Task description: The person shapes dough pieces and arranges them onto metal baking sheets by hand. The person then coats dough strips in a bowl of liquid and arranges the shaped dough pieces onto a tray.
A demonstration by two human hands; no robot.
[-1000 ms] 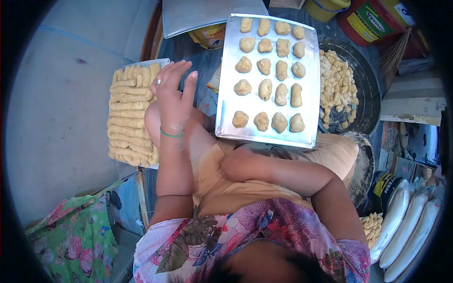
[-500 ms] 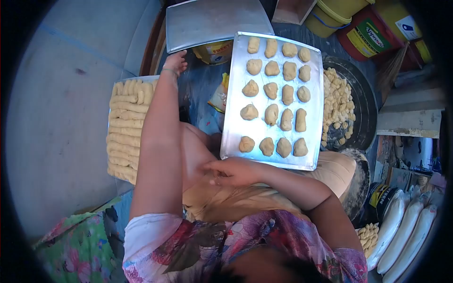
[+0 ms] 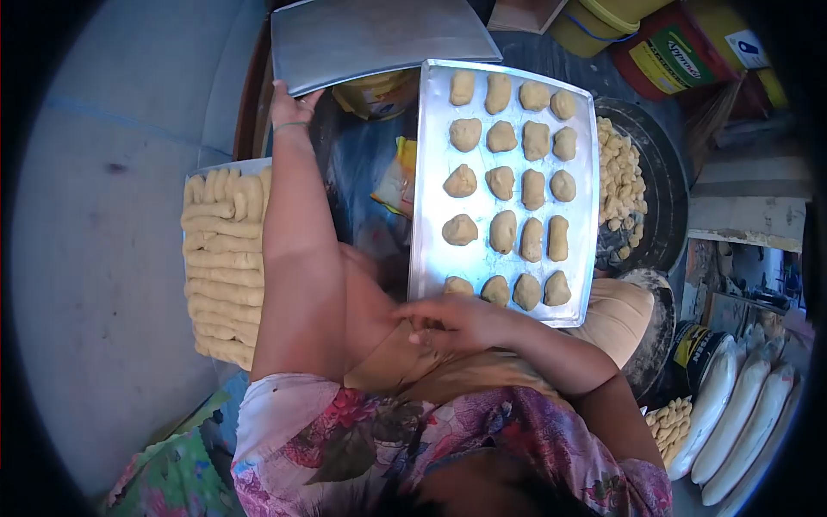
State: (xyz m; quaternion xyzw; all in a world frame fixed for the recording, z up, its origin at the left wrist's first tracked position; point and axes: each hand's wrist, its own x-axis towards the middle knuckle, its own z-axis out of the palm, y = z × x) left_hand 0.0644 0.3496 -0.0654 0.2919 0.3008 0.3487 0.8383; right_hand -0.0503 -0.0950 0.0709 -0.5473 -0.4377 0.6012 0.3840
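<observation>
L hand [image 3: 294, 107] at near-left corner of grey metal tray [image 3: 388, 39], upper L of view; can't tell if gripping. R hand [image 3: 457, 321] loosely uncurled, nothing visible in it, by near edge of dough tray [image 3: 438, 258]. Grey tray prob. light, stiff, slightly slippery; best held by rim.

1. Dough tray [image 3: 433, 258], before you: bright metal, smooth, glossy.
2. Dough pieces [image 3: 502, 233], on the tray: matt, slightly lumpy.
3. Flat sheet [image 3: 379, 43], beyond the tray: metal, soft sheen.
4. Round pan [image 3: 665, 198], right of the tray: dull surface.
5. Red bucket [image 3: 676, 56], beyond the tray, rightward: smooth plastic.
6. White bags [image 3: 732, 418], nearer you, right of the tray: glossy plastic.
7. Your top [image 3: 379, 431], nearer than the tray: matt cloth.
</observation>
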